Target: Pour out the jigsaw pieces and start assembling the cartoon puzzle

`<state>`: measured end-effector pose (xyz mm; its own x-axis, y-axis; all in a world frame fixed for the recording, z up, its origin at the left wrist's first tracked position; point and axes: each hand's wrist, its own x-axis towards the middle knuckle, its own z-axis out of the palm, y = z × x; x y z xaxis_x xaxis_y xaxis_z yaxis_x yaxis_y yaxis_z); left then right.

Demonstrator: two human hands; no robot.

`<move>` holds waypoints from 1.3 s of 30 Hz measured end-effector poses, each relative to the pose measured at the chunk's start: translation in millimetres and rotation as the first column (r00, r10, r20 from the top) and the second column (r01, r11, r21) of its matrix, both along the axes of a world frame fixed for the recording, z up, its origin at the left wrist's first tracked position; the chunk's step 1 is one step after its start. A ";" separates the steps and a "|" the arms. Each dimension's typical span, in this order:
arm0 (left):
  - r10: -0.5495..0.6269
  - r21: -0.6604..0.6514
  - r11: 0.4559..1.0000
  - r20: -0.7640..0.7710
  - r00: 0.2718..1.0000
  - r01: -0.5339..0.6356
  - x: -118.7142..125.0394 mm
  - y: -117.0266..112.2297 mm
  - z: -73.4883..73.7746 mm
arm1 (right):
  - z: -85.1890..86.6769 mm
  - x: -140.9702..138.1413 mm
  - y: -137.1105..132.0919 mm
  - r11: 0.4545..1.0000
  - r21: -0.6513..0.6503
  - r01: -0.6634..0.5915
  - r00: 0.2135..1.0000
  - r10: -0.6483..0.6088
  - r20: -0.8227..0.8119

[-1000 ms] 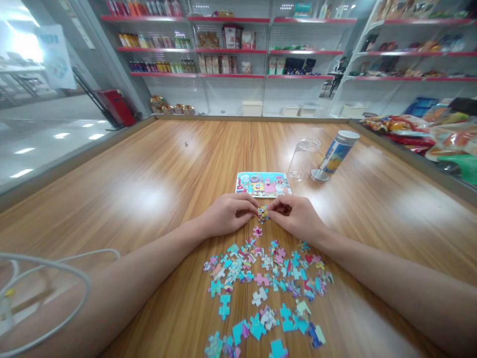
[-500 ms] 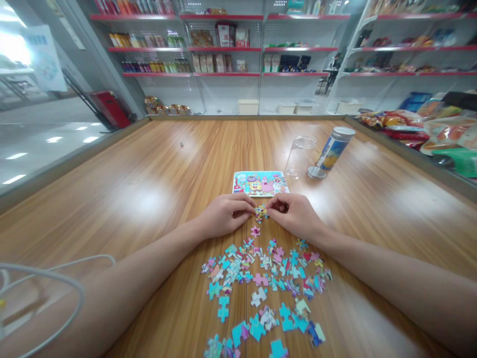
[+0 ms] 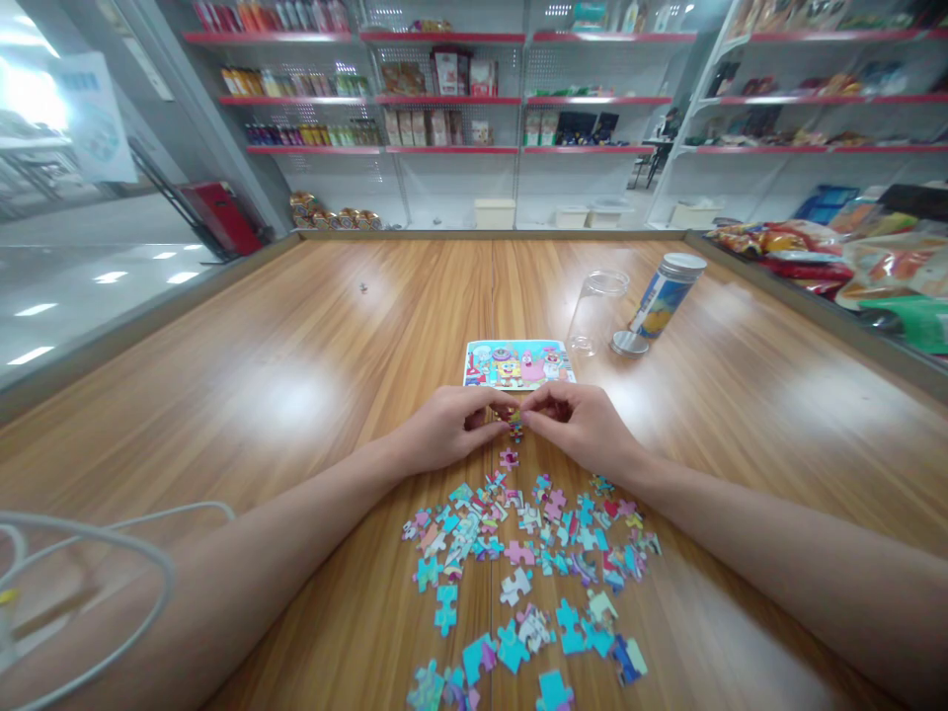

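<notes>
Nearest you, loose puzzle pieces (image 3: 518, 553) scattered over bench (image 3: 333, 336), 6 o'clock. Your left hand (image 3: 451, 427) and right hand (image 3: 583, 423), at 9 and 3 o'clock, seem to pinch yellow cluster (image 3: 516, 431), contact partly hidden. Picture card (image 3: 519, 366) just beyond, 12 o'clock. Clear jar (image 3: 596, 311), blue canister (image 3: 661, 302) farther, 1 to 2 o'clock.

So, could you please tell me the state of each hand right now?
Left hand: closed, fingertips holding the small yellow puzzle pieces from the left.
Right hand: closed, fingertips on the same pieces from the right.
</notes>
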<state>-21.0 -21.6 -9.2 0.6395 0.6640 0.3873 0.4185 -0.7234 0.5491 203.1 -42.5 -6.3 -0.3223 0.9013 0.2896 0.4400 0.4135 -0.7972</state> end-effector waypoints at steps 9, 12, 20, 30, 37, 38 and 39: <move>-0.007 -0.024 1.000 0.060 0.998 0.008 2.0 -1.3 -0.3 | -5.1 -0.6 2.5 0.996 -0.022 -0.081 0.989 0.078 -0.126; 0.031 -0.065 0.998 0.081 0.996 -0.026 3.4 -1.4 -2.2 | -4.0 -1.4 0.7 0.996 -0.005 -0.086 0.991 0.085 -0.099; -0.008 -0.003 1.000 0.096 0.995 0.009 4.2 -3.7 -4.1 | 2.7 -3.3 -2.5 0.997 0.060 -0.049 0.999 0.049 -0.001; -0.033 -0.131 0.990 0.176 0.984 0.057 4.9 -1.2 -3.0 | -1.0 -5.0 -3.0 0.996 0.027 -0.086 0.996 0.087 -0.032; -0.003 -0.220 0.974 0.221 0.975 0.053 4.7 -0.5 -3.2 | -0.2 -5.6 -4.7 0.988 0.142 -0.058 0.996 0.066 -0.052; 0.000 -0.246 0.967 0.241 0.971 0.061 4.9 -0.1 -3.3 | 0.1 -5.7 -4.9 0.987 0.149 -0.054 0.996 0.063 -0.057; 0.012 -0.267 0.962 0.263 0.965 0.061 4.9 0.3 -3.3 | 0.3 -5.8 -5.0 0.988 0.144 -0.057 0.996 0.066 -0.057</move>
